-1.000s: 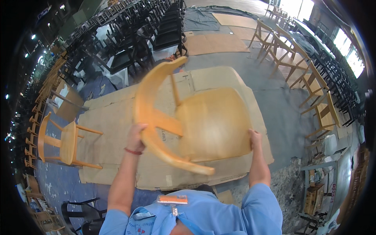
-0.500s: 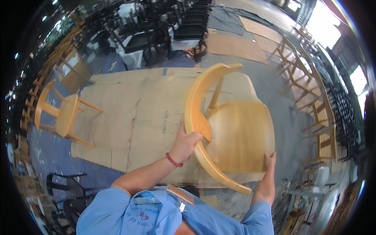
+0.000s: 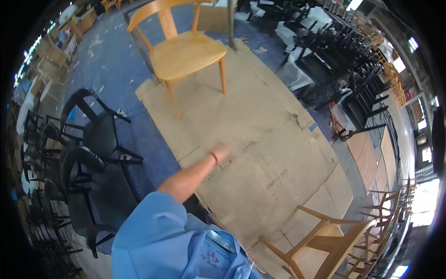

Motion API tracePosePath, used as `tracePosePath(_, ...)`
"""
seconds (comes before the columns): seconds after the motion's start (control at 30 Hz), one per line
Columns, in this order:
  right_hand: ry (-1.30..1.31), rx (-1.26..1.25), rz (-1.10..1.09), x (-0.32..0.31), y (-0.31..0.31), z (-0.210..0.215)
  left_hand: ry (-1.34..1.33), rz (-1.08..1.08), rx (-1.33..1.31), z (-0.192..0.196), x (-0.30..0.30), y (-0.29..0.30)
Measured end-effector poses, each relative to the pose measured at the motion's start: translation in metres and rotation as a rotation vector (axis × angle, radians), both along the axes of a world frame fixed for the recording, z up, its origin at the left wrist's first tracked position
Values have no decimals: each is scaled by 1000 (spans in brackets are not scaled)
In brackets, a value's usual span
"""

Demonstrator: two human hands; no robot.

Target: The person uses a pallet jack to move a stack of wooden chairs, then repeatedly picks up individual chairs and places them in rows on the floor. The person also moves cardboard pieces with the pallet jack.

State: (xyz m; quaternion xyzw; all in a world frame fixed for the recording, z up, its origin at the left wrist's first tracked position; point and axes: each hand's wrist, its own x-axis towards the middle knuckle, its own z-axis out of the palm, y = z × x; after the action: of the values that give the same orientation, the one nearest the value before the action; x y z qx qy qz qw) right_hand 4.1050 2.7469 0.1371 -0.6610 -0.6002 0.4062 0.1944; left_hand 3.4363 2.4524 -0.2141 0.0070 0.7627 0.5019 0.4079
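Observation:
My left hand point(image 3: 222, 152), with a red bracelet at the wrist, is over the middle of a cardboard-covered table point(image 3: 241, 116). Motion smears its fingers, so their pose is unclear, and no object shows in it. A light wooden chair point(image 3: 188, 53) stands upright at the far left end of the cardboard, beyond that hand. Another light wooden chair point(image 3: 325, 242) with a curved backrest is at the near right end, its back toward the lower right. My right hand is out of view.
Several black chairs point(image 3: 100, 130) crowd the floor on the left. More black chairs point(image 3: 334, 69) stand in rows at the far right, some with white wrapping. A row of wooden chairs point(image 3: 383, 204) lines the right side. A metal post point(image 3: 231, 21) rises behind the far chair.
My left hand has let go of the curved backrest and moved away from that chair, which is now at the lower right. The view has turned left, toward the other wooden chair.

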Motion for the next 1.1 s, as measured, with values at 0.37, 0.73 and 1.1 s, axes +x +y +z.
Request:
tracePosePath(0.37, -195, 350, 122, -211, -42, -53, -226, 1210, 881, 1, -333, -126)
tracePosePath(0.73, -573, 425, 14, -266, -31, -47, -46, 1354, 1104, 2, -363, -94)
tracePosePath(1.1, -715, 444, 58, -236, -21, -38, -232, 1271, 1135, 5, -180, 21)
